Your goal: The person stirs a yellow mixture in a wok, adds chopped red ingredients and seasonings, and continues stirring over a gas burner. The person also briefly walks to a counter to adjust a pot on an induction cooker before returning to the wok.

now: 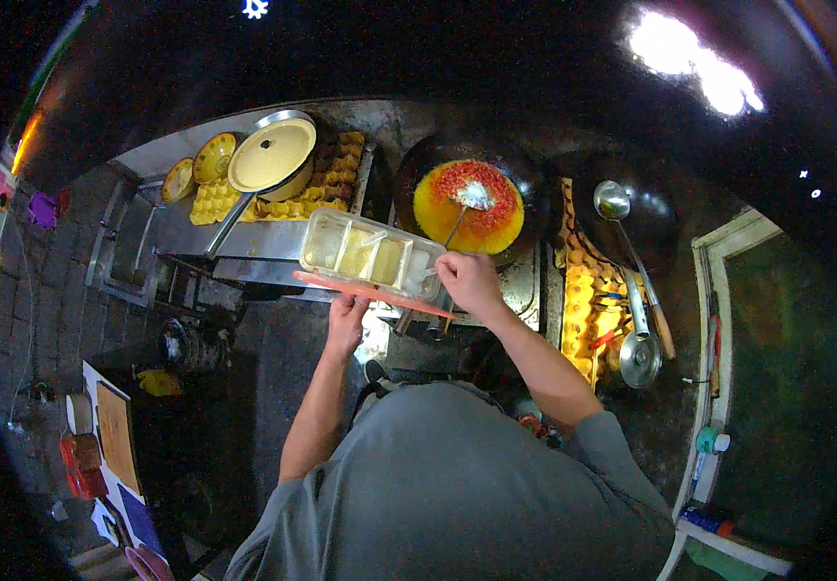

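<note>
My left hand [348, 319] grips the clear plastic seasoning box [316, 270] from below, by its near side. Along that side hangs the box's red lid [389, 296]. Pale yellowish granules and white contents fill the compartments. At the right end, my right hand [470, 282] pinches what looks like the handle of a small clear spoon [430, 272] over the white compartment. Just beyond, a black wok [407, 163] holds yellow liquid [436, 210] and chopped red pieces [502, 192]. A white heap [475, 194] sits there at the end of a thin metal utensil handle [455, 226].
Left of the wok, a lidded pot [273, 156] with a long handle stands on egg trays [208, 203], beside two patterned bowls [213, 157]. To the right are a second wok [643, 218], a ladle [612, 200], more egg trays [579, 290] and a round metal lid [640, 359].
</note>
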Tool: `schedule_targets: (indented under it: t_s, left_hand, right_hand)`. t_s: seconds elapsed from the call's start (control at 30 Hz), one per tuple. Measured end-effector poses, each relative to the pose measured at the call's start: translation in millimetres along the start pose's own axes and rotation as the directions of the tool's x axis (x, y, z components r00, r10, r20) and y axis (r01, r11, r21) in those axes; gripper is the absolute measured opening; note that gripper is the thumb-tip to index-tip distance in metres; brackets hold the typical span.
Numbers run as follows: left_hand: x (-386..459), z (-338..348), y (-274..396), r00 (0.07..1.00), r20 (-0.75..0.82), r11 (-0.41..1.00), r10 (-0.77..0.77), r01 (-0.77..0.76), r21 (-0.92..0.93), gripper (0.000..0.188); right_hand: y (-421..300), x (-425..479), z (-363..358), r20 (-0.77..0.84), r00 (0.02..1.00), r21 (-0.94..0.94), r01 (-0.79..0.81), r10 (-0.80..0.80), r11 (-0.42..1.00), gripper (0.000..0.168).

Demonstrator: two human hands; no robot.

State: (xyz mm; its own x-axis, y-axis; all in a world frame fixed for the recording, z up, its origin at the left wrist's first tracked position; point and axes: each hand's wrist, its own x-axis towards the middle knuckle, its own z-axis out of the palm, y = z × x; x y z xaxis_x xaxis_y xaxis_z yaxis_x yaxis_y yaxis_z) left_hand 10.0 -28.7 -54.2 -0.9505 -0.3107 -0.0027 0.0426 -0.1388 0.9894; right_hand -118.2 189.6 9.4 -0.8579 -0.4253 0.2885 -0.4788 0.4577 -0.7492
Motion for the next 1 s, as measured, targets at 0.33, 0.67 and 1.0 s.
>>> schedule_targets:
  t_s: [0.33, 0.67, 1.0]
  left_hand:
    - [21, 15, 17, 0.997, 0.073, 0.975, 0.022, -0.038, 0.218, 0.024]
    - [38, 26, 15, 1.0, 0.014, 0.997, 0.019, -0.02, 0.078, 0.026]
    - [-32, -21, 24, 0.986, -0.16, 0.998, -0.056, 0.05, -0.036, 0.022]
  right_hand:
    - [22, 17, -37, 0.014, 0.927, 0.227, -0.367, 0.374, 0.902, 0.025]
    - [62, 74, -78, -0.384, 0.919, -0.357, -0.24, 0.092, 0.903, 0.016]
    - [-59, 28, 5, -0.028, 0.954, -0.115, 0.295, -0.3, 0.949, 0.012]
